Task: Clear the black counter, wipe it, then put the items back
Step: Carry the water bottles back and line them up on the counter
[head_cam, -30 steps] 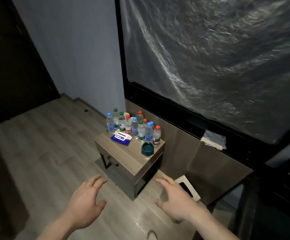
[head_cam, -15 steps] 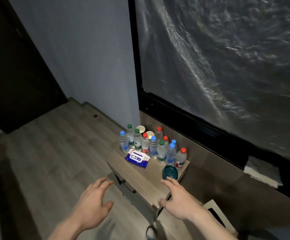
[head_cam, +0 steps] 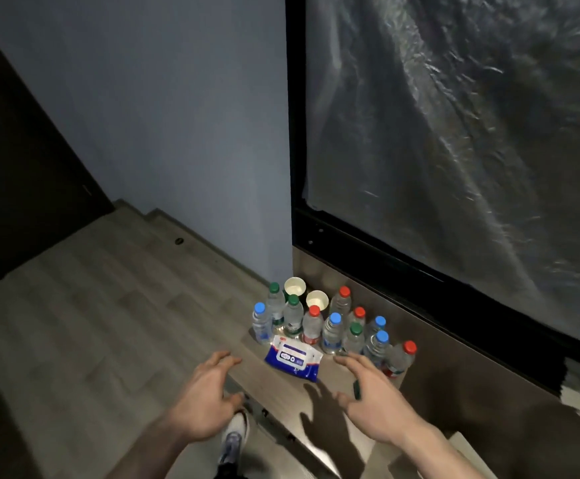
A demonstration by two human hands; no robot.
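Both hands hover empty, fingers spread, over a small wooden surface [head_cam: 292, 395]: left hand [head_cam: 205, 402], right hand [head_cam: 375, 402]. Between them lies a wipes pack [head_cam: 293, 357]; bottles [head_cam: 330, 330] crowd behind it, likely parked here off the counter.

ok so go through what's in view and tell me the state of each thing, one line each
Left hand: open, holding nothing.
Right hand: open, holding nothing.
Blue and white wet-wipes pack: lying flat, flap closed.
Clear plastic water bottles: upright, capped.
Two white paper cups: upright, open-topped.
Small wooden side table: loaded at its far end.
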